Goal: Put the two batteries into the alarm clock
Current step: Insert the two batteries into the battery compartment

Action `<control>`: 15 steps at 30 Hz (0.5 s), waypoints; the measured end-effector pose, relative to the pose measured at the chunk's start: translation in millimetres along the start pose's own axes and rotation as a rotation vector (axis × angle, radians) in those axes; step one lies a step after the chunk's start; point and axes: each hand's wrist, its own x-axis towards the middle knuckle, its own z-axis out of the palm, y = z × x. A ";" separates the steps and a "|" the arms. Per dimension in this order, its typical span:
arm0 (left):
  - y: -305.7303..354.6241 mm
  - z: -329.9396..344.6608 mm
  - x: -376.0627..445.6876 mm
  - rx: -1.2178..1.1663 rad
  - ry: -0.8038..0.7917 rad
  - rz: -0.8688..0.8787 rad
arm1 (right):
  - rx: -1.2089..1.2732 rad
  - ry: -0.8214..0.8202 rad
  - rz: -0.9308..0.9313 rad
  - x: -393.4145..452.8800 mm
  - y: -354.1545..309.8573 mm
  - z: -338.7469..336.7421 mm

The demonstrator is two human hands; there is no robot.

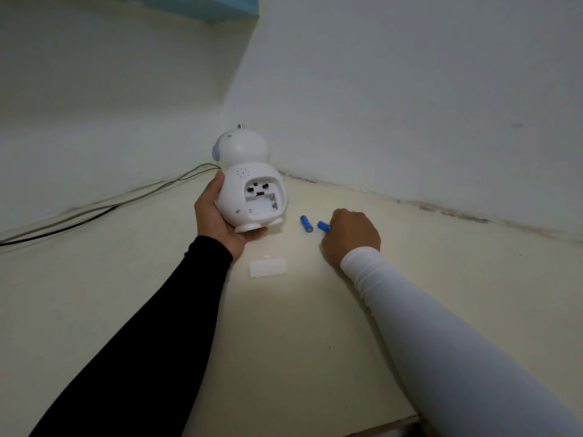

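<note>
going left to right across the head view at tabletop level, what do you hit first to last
cables → left hand → alarm clock → loose blue battery → second blue battery at the right fingertips → right hand. The battery cover lies nearer the camera, under the clock's span, so it's left out.

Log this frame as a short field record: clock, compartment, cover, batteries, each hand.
clock: white alarm clock, upright, back toward camera
compartment: battery compartment open, no batteries inside
cover: battery cover lying flat on the table, near the clock
batteries: loose blue battery on the table; second blue battery at the right hand's fingertips
left hand: left hand gripping the clock's side and base
right hand: right hand closing on the second battery
</note>
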 end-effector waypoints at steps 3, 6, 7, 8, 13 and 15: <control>-0.3 0.3 -0.4 -0.006 0.001 -0.006 | 0.008 0.026 -0.012 -0.2 0.7 0.1; 0.0 0.3 -0.3 -0.007 0.007 -0.008 | 0.000 0.032 -0.037 1.0 1.0 3.5; -0.2 0.4 -0.7 -0.006 0.007 -0.008 | -0.008 0.029 -0.039 0.8 0.8 3.8; -0.5 0.4 -0.9 -0.003 0.008 -0.006 | -0.009 0.024 -0.036 0.6 0.9 3.7; 0.8 1.1 -1.2 -0.001 0.021 -0.006 | 0.083 0.030 -0.018 3.2 1.7 1.1; 0.7 0.1 0.4 -0.001 0.025 -0.003 | 0.179 0.078 -0.023 4.0 2.4 -1.0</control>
